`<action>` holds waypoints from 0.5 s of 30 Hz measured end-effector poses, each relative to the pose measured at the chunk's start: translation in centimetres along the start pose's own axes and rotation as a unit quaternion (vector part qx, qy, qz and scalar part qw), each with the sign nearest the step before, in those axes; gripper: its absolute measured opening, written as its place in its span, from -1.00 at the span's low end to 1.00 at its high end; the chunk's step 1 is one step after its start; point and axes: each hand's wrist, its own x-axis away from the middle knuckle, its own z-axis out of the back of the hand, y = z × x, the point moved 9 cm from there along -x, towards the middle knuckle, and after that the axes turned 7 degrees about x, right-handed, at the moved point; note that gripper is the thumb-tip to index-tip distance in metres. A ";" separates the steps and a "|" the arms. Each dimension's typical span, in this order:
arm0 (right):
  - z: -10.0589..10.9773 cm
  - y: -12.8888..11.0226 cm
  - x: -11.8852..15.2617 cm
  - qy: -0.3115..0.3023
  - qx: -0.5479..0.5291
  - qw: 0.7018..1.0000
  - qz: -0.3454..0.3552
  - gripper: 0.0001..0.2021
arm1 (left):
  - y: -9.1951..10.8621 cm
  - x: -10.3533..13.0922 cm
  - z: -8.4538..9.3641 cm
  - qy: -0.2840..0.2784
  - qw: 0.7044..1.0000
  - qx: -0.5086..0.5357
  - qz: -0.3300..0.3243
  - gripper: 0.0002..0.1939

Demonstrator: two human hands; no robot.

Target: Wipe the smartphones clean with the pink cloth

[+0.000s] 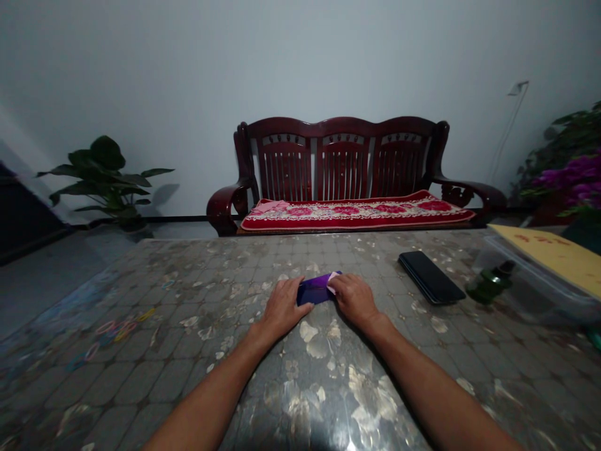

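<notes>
A flat, glossy purple-blue rectangular object (313,291) lies on the patterned tabletop between my hands; its exact kind is unclear. My left hand (282,305) grips its left end, the thumb along the near edge and the fingers at the far side. At the right end, my right hand (355,300) is closed on a small pale piece of tissue or cloth (332,282), which touches the purple object's surface. The right fingertips are partly hidden behind that hand.
A dark phone (431,277) lies to the right, with a green bottle (491,285) and a clear plastic box (535,294) under a yellow sheet (554,254) beyond. Several coloured rings (124,329) are scattered at left. A wooden bench (342,163) stands behind the table.
</notes>
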 end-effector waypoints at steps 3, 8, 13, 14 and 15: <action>-0.5 -1.4 0.3 0.012 -0.031 0.998 0.053 -0.76 | 0.1 0.0 -0.1 0.006 1.000 -0.013 0.010 -0.35; -0.8 -4.1 0.6 0.014 -0.082 0.986 0.143 -0.75 | 0.0 0.1 -0.3 0.004 1.000 -0.020 0.019 -0.32; -0.6 -1.0 0.1 -0.004 -0.026 0.999 0.041 -0.74 | -0.6 0.0 0.1 -0.017 1.000 0.019 0.014 -0.22; -0.6 -0.4 0.1 -0.008 -0.017 1.000 0.024 -0.74 | -0.8 0.0 0.2 -0.026 0.999 0.031 0.014 -0.20; -0.6 0.1 0.1 -0.011 -0.011 1.000 0.012 -0.74 | -1.0 -0.1 0.3 -0.036 0.998 0.042 0.013 -0.18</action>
